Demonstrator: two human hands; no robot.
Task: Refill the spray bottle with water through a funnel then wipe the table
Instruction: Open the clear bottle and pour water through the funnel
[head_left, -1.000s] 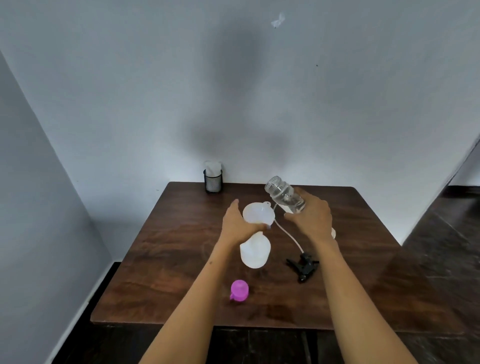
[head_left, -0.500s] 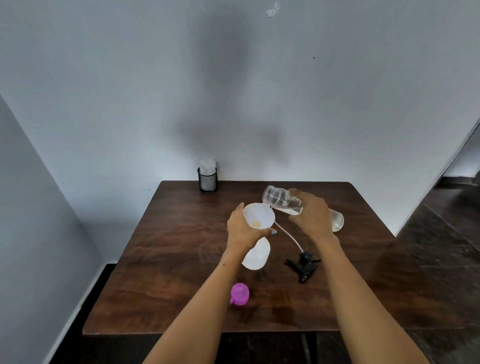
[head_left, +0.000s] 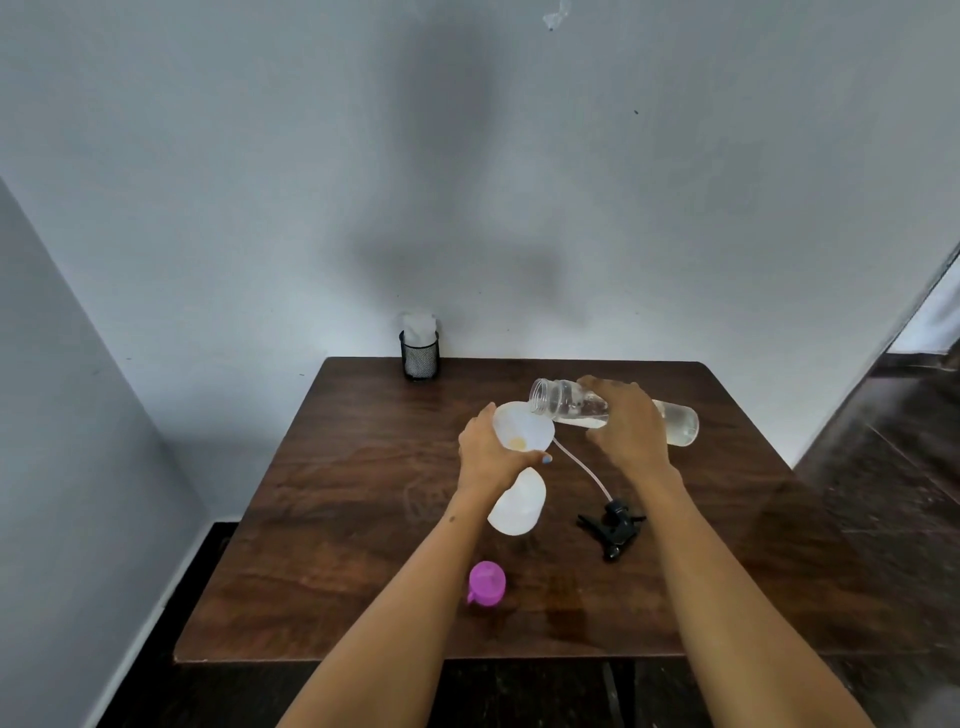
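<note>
A white spray bottle (head_left: 516, 508) stands on the brown table (head_left: 337, 519) with a white funnel (head_left: 522, 434) in its neck. My left hand (head_left: 485, 454) grips the funnel and bottle neck. My right hand (head_left: 626, 428) holds a clear water bottle (head_left: 569, 406) tipped almost flat, its open mouth over the funnel's rim. Water lies along the bottle's lower side. The black spray trigger head (head_left: 613, 525) with its thin tube lies on the table to the right of the spray bottle.
A purple cap (head_left: 487, 582) lies near the table's front edge. A black mesh holder with white tissue (head_left: 420, 349) stands at the back edge by the wall. Walls close in at the back and left.
My right hand has lowered and tipped the clear bottle further, bringing its mouth down onto the funnel's rim. My left hand has kept its hold on the funnel.
</note>
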